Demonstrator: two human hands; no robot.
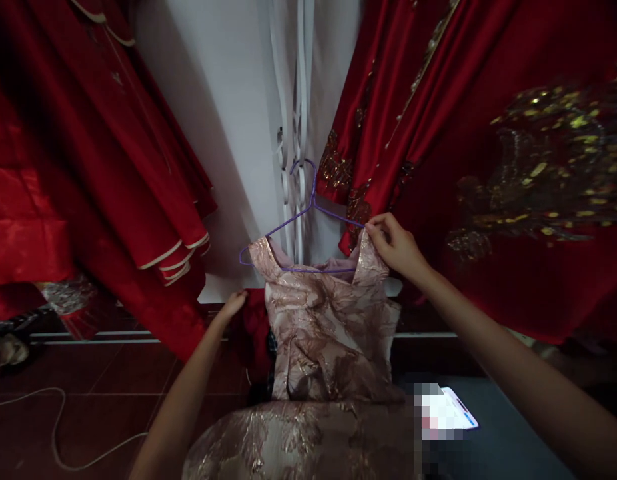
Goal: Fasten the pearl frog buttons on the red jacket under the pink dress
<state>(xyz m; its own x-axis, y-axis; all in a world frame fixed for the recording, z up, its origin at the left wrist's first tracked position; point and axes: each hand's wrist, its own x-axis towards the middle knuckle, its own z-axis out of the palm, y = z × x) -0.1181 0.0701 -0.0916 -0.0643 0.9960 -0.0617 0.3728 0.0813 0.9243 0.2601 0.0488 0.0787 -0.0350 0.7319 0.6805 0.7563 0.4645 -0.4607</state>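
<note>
A pink dress [323,333] with a gold pattern hangs in front of me on a purple wire hanger [308,212]. My right hand [396,245] is closed, pinching the dress's right shoulder strap at the hanger's right arm. My left hand [232,307] reaches low beside the dress's left side, touching dark red cloth there; its fingers are partly hidden behind the dress. The dress skirt spreads out toward me at the bottom of the view.
Red garments [118,173] with cream trim hang at the left. Red embroidered gold-sequin garments [513,167] hang at the right. A white wall [228,133] with white hangers [296,100] is behind. A lit phone [451,408] lies lower right. A white cable [58,433] trails on the dark floor.
</note>
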